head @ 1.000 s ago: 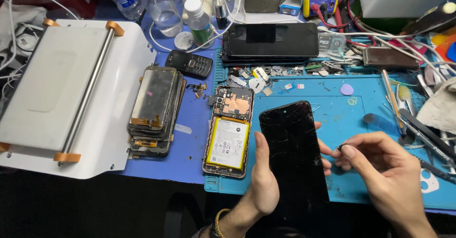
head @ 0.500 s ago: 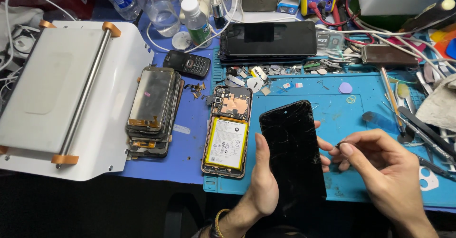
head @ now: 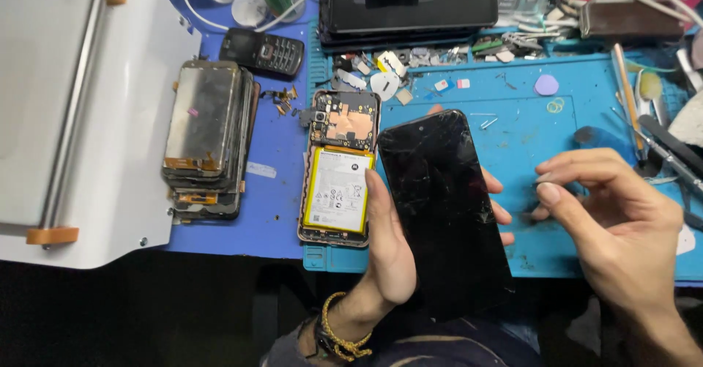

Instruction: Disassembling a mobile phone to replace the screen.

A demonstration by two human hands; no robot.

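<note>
My left hand (head: 392, 253) holds a black phone screen panel (head: 443, 209) upright over the blue work mat (head: 527, 125), thumb on its left edge, fingertips showing at its right edge. The glass looks scratched. My right hand (head: 615, 224) hovers just right of the panel with thumb and forefinger pinched together; whether something tiny sits between them I cannot tell. An opened phone (head: 338, 168) with bare circuit board and white battery lies on the mat just left of the panel.
A stack of old phone screens (head: 206, 136) sits left of the opened phone. A white machine with a roller bar (head: 73, 110) fills the left. A small keypad phone (head: 262, 50), dark devices (head: 410, 4), loose parts, tweezers and tools (head: 659, 140) crowd the back and right.
The view has shifted closer and downward. Both hands keep nearly the same pose, the left still holding the panel, the right still pinched beside it.
</note>
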